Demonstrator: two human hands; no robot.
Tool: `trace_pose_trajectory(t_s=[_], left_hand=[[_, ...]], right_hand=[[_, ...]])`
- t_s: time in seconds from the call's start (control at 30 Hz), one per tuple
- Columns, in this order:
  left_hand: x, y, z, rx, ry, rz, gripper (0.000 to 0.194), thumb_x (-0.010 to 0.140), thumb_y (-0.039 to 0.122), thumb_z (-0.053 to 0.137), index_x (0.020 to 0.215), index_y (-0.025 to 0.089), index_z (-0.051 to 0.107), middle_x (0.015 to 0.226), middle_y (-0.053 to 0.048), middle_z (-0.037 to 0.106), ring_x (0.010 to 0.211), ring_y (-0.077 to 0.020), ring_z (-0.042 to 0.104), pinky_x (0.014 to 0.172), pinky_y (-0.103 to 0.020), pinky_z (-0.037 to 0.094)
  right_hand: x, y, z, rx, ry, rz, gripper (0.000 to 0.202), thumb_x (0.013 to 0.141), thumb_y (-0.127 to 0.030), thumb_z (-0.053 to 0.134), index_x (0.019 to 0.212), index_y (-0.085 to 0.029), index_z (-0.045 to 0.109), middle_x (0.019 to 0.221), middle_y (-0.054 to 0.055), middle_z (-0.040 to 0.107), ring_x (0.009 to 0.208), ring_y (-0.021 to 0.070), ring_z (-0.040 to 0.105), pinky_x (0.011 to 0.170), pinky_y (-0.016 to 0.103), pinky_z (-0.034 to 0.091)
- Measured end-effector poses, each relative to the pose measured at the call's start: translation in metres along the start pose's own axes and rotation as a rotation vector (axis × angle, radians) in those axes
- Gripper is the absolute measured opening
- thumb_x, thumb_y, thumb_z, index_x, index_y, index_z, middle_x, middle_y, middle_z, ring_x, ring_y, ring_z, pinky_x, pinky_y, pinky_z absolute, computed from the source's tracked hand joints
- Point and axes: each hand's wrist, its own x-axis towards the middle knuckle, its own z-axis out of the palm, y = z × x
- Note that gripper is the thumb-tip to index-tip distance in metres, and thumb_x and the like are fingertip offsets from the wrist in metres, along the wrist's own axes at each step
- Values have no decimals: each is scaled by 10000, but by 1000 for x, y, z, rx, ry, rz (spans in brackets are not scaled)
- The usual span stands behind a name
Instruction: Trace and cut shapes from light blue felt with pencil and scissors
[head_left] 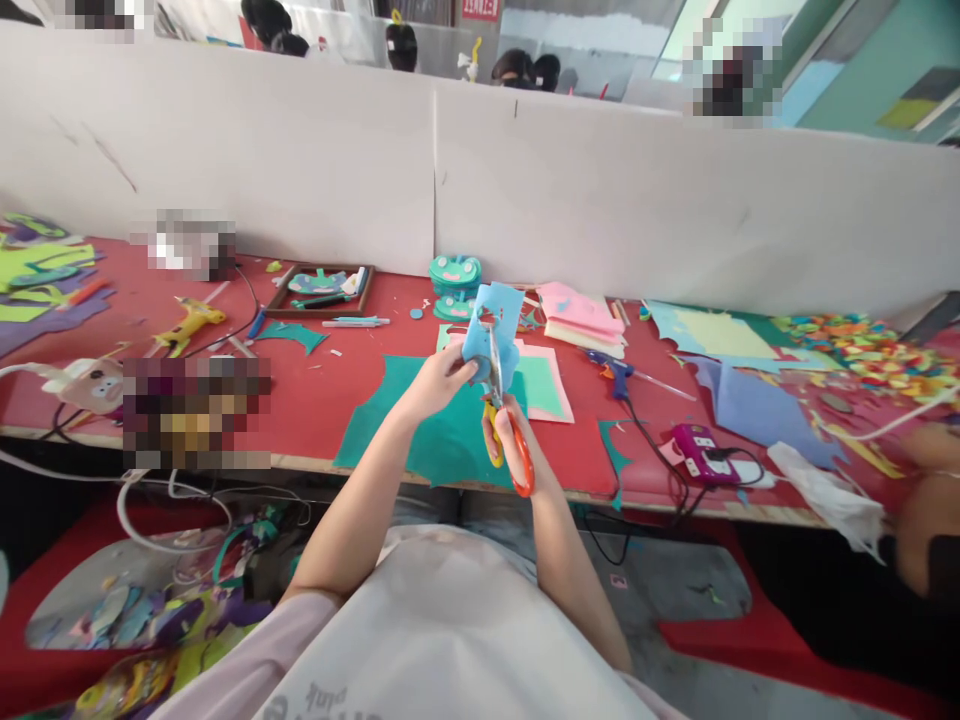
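Between the fingers of my left hand (437, 382) is a light blue felt sheet (501, 303) with a cut-out hole near its top. My right hand (517, 425) grips scissors (523, 470) with orange and yellow handles, and their blades lie across the blue sheet. Below both hands a large dark green sheet (405, 420) is spread on the red table (300, 400). Just beyond them sits a stack of teal frog-like face pieces (454, 271). A pink sheet with a light green piece (541, 385) lies right of the hands.
A yellow glue gun (187, 325) lies at the left, and a blue glue gun (611, 372) with a cable at the right. Near the front edge is a purple power socket (701, 455). A wooden tray (365, 292) holds pieces. A white partition (600, 200) runs behind the table.
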Motion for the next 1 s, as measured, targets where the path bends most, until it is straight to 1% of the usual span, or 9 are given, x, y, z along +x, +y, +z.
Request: trace_pose_trajectory(t_s=[0.1, 0.2, 0.43, 0.6, 0.8, 0.9, 1.0], left_hand=[[5, 2, 3, 5, -33, -7, 161, 820, 298, 477, 742, 159, 504, 683, 13, 507, 628, -110, 475, 587, -231, 380], [7, -2, 6, -19, -49, -6, 156, 819, 291, 468, 760, 155, 519, 704, 8, 522, 643, -115, 489, 595, -234, 388], [-5, -11, 5, -76, 0, -36, 157, 821, 286, 474, 782, 148, 538, 701, 4, 548, 646, -118, 504, 612, -239, 392], [-11, -11, 8, -142, 107, -75, 155, 812, 286, 489, 813, 150, 562, 739, -3, 574, 668, -121, 522, 633, -237, 411], [-15, -10, 21, -216, 239, -101, 195, 797, 271, 499, 915, 161, 610, 851, -19, 628, 794, -145, 566, 736, -251, 443], [-16, -10, 28, -221, 322, -120, 198, 798, 294, 497, 893, 166, 615, 827, -14, 630, 798, -150, 568, 732, -249, 450], [-17, -9, 31, -234, 366, -132, 179, 786, 297, 499, 849, 169, 607, 805, -11, 624, 799, -153, 562, 725, -248, 454]], right_hand=[[0, 0, -3, 37, 16, 14, 517, 845, -658, 423, 1131, -227, 427, 530, -88, 372, 406, 89, 352, 389, 226, 298], [-1, 2, -6, 60, 14, 46, 524, 830, -668, 443, 1112, -227, 427, 558, -84, 378, 403, 81, 346, 381, 226, 299], [-2, 12, -3, 34, -32, 52, 519, 846, -661, 425, 1125, -224, 428, 539, -82, 357, 419, 92, 343, 390, 230, 304], [0, 15, 2, 33, -34, 21, 494, 856, -646, 422, 1103, -218, 438, 541, -81, 356, 416, 94, 337, 394, 237, 311], [2, 15, 6, 11, -20, -19, 455, 880, -618, 405, 1103, -224, 447, 537, -78, 358, 411, 97, 348, 398, 242, 315], [2, 15, 7, -18, -14, -23, 443, 890, -603, 403, 1119, -226, 446, 530, -78, 363, 418, 99, 358, 408, 239, 327], [2, 15, 8, -21, -10, -28, 436, 892, -599, 403, 1113, -226, 447, 530, -79, 364, 420, 98, 361, 413, 238, 329]])
